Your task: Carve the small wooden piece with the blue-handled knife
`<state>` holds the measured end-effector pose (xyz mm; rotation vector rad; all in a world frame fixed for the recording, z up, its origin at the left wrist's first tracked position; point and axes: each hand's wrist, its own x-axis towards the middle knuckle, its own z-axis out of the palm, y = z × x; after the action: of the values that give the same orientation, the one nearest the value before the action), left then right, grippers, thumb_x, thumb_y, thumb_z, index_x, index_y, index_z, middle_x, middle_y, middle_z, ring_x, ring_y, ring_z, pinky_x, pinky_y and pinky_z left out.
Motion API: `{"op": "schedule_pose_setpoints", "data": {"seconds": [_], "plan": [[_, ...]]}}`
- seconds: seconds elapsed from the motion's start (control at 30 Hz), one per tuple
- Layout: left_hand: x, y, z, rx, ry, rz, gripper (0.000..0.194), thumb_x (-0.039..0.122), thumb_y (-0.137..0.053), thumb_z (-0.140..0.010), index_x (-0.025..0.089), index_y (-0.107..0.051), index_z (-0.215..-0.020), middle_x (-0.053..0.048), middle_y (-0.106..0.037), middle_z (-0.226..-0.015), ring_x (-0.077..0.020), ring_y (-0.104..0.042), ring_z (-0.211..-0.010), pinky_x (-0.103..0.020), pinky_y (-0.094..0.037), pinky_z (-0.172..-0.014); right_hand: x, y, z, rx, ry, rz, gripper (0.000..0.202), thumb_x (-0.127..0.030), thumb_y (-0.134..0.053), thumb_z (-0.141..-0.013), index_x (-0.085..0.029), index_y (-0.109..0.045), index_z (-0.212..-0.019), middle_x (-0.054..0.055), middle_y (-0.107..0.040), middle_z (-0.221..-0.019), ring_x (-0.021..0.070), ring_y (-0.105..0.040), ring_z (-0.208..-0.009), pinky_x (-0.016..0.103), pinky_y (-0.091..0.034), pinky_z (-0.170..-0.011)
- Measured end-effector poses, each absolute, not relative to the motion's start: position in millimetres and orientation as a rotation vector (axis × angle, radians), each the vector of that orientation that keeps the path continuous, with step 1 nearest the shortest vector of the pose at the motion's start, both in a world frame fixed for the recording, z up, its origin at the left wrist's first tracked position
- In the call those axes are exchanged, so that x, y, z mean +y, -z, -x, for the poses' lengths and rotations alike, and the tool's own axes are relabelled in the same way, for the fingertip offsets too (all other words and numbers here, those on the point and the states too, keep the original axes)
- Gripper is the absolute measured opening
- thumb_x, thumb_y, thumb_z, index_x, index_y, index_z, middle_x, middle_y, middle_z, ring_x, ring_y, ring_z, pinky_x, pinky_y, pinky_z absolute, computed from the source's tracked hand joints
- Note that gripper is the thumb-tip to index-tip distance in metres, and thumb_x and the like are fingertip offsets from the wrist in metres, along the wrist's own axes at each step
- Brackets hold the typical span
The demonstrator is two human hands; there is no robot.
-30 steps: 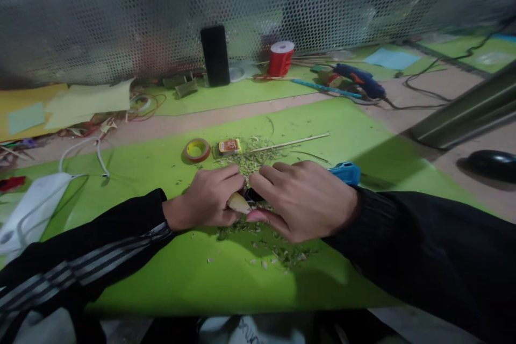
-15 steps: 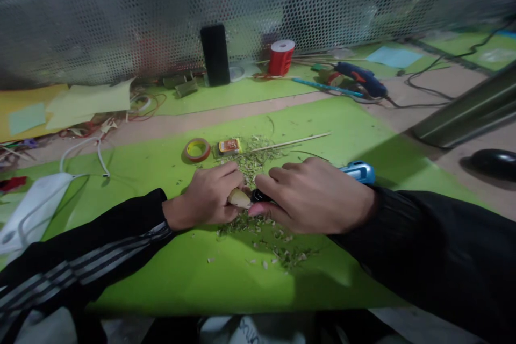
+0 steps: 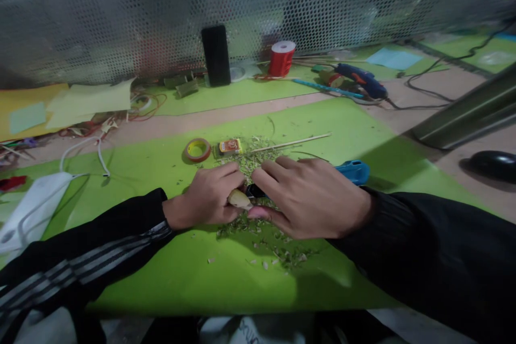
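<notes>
My left hand (image 3: 212,196) is closed around a short pale piece of wood (image 3: 239,199); its tapered end sticks out toward the right, and the rest is hidden in the fist. My right hand (image 3: 312,199) is wrapped round a blue utility knife (image 3: 355,172), whose black front end (image 3: 253,191) meets the wood while the blue tail shows behind the knuckles. I cannot make out the blade clearly. The right thumb rests close by the wood's tip. Thin green and pale shavings (image 3: 288,255) lie scattered beneath and around both hands.
Beyond the hands lie a tape roll (image 3: 198,149), a small yellow-labelled box (image 3: 230,147) and a thin stick (image 3: 294,142). Farther back are a phone (image 3: 216,55), a red spool (image 3: 281,59) and a glue gun (image 3: 362,80). A metal post (image 3: 463,113) and black mouse (image 3: 494,164) are at right.
My right hand has shifted slightly left and tilted, bringing the knife's front nearer my left fist. The knife's blue tail has turned and moved a little left. My left hand has hardly moved.
</notes>
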<state>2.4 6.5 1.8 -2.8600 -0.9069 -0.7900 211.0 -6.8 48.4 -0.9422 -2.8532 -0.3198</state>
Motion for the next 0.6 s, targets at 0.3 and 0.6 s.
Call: {"op": "schedule_pose_setpoints", "data": {"seconds": [0.3, 0.6], "plan": [[6.5, -2.1, -2.8, -0.877, 0.820, 2.849, 0.021, 0.032, -0.045, -0.085, 0.020, -0.041, -0.068, -0.001, -0.047, -0.063, -0.0135, -0.040, -0.052, -0.027, -0.026, -0.044, -8.6, -46.2, -209.4, -2.841, 0.325, 0.924, 0.041, -0.051, -0.038, -0.098, -0.017, -0.057, -0.087, 0.006, -0.059, -0.076, 0.0163, -0.046, -0.062, 0.032, -0.009, -0.055], [5.4, -3.4, -3.0, -0.884, 0.814, 2.840, 0.020, 0.031, -0.047, -0.083, 0.019, -0.043, -0.068, 0.000, -0.047, -0.063, -0.0131, -0.041, -0.053, -0.026, -0.025, -0.044, -7.7, -52.1, -208.9, -2.966, 0.252, 1.019, 0.039, -0.049, -0.038, -0.097, -0.017, -0.058, -0.087, 0.006, -0.061, -0.069, 0.0144, -0.045, -0.050, 0.030, -0.007, -0.053]]}}
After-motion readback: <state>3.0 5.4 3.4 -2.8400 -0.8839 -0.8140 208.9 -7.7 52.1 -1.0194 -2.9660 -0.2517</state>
